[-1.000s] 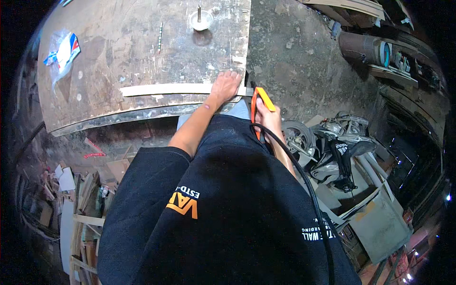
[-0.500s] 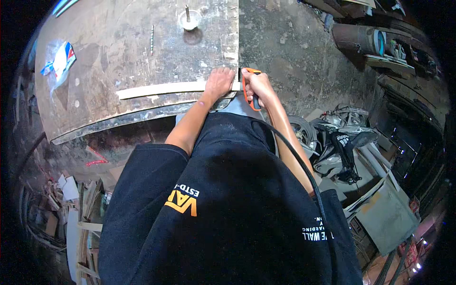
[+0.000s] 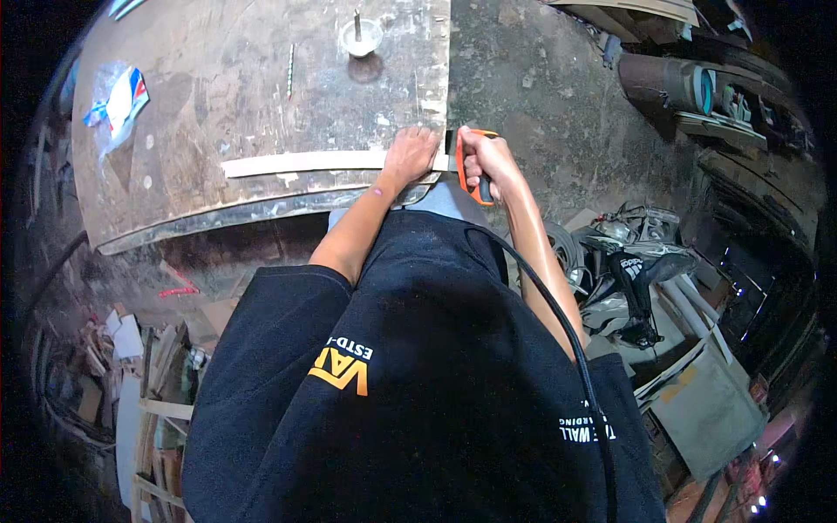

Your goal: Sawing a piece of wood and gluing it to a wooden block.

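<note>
A long, pale wooden strip [image 3: 301,163] lies along the near side of the worktable [image 3: 218,113], its end at the table's right edge. My left hand [image 3: 410,155] is closed over the strip close to that end, holding it down on the top. Just beyond the edge, my right hand [image 3: 490,159] grips a hand saw by its orange and black handle [image 3: 463,159]. The saw is beside the strip's end. Most of its blade is hidden, so I cannot tell how it meets the wood.
Farther back on the table stand a white bowl [image 3: 360,40] with a stick-like thing upright in it and a thin striped rod [image 3: 290,70]. A crumpled plastic bag [image 3: 119,106] lies at the left. Scrap wood [image 3: 161,410] is stacked lower left; cluttered gear [image 3: 632,270] sits at right.
The whole view has shifted slightly, so the table sits a little farther right. My left hand stays on the strip, and my right hand keeps its grip on the saw.
</note>
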